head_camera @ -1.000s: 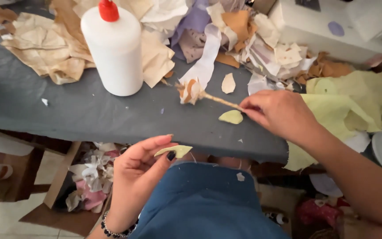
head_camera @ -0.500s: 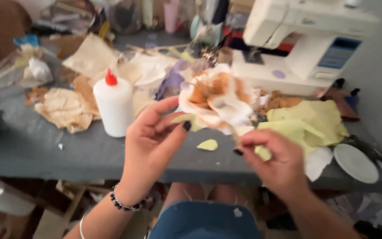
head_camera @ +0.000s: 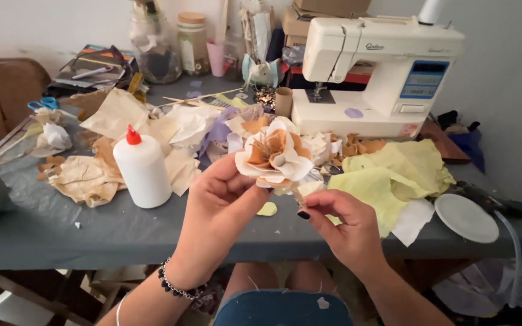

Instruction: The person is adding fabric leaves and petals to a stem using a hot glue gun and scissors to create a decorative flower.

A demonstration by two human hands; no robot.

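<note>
Above the near table edge [head_camera: 61,241], my left hand [head_camera: 215,208] pinches the paper flower [head_camera: 275,158]; my right hand [head_camera: 345,223] pinches its petal [head_camera: 308,188] from below.

- The left hand [head_camera: 219,208] is raised, palm turned toward the camera, thumb and fingertips pinched together at the top, a beaded bracelet on the wrist.
- The right hand [head_camera: 342,226] sits beside it, slightly lower, knuckles up, dark-nailed thumb and forefinger pinched.
</note>
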